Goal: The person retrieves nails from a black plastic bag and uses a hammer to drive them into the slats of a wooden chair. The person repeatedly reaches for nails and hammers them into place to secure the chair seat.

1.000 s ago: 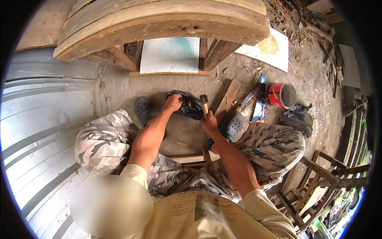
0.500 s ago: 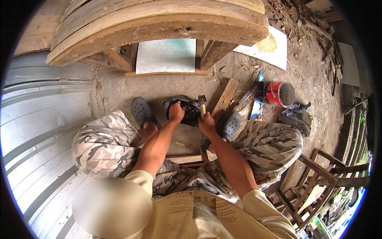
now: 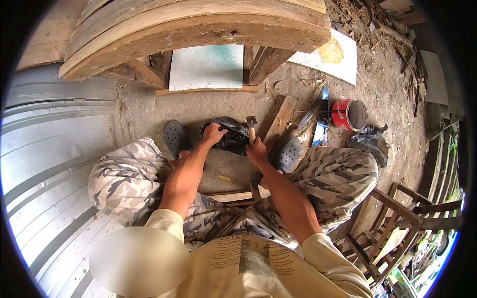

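Observation:
A black plastic bag [image 3: 233,136] lies on the floor between my feet, its mouth spread open. My left hand [image 3: 213,134] pinches the bag's left edge with closed fingers; whether anything small is also in them is hidden. My right hand [image 3: 256,151] is wrapped round the pale wooden handle of a hammer [image 3: 252,130], whose dark metal head points away from me beside the bag's right edge. The inside of the bag is too dark to make out.
A wooden bench [image 3: 198,37] stands ahead. To the right lie a wooden plank [image 3: 280,119], a handsaw [image 3: 310,113], a red paint can [image 3: 344,115] and a crumpled dark bag [image 3: 370,141]. A small yellowish block [image 3: 225,178] lies near me. Corrugated metal sheeting [image 3: 54,144] borders the left.
My left hand has shifted slightly left and away from me, drawing the bag's edge with it. The hammer in my right hand has moved a little to the left.

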Available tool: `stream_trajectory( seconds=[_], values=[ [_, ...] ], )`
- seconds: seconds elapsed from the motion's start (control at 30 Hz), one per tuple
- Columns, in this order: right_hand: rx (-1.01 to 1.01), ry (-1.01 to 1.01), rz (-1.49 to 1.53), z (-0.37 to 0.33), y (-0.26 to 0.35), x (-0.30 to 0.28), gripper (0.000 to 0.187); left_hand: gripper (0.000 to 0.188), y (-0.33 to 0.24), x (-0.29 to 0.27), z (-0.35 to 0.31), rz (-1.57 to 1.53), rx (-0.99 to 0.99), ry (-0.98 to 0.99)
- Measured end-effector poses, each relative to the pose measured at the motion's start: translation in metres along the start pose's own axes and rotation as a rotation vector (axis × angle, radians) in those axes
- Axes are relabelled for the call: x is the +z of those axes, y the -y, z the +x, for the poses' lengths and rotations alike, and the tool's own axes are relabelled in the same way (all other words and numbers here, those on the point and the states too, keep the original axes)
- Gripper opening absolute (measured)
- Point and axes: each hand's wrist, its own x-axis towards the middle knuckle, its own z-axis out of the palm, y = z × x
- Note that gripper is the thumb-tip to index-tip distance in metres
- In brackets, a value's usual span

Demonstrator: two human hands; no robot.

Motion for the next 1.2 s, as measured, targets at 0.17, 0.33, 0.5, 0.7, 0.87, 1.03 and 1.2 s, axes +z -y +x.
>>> stream_trajectory(
  seconds=[0.17,0.33,0.5,0.7,0.87,1.03,1.2],
  values=[
    [0.019,-0.004,0.002,0.002,-0.002,0.003,0.037,0.030,0.001,-0.008,-0.009,-0.153,0.116,0.029],
    [0.065,0.016,0.020,0.002,0.004,0.002,0.039,0.025,0.005,-0.013,-0.010,-0.263,0.161,0.041],
    [0.111,0.029,-0.009,0.003,0.006,0.000,0.040,0.023,-0.010,-0.018,-0.020,-0.177,0.173,-0.042],
    [0.063,-0.001,-0.006,0.002,0.005,0.004,0.040,0.024,-0.004,-0.021,-0.025,-0.299,0.093,0.013],
    [0.089,0.032,-0.026,0.004,0.003,0.002,0.041,0.025,-0.015,-0.034,-0.029,-0.582,-0.131,0.166],
    [0.087,0.048,-0.035,0.002,0.007,0.000,0.042,0.025,-0.013,-0.043,-0.028,-0.816,-0.277,0.254],
    [0.102,0.082,-0.023,0.003,0.006,-0.002,0.044,0.025,-0.021,-0.046,-0.031,-0.878,-0.338,0.300]
  ],
)
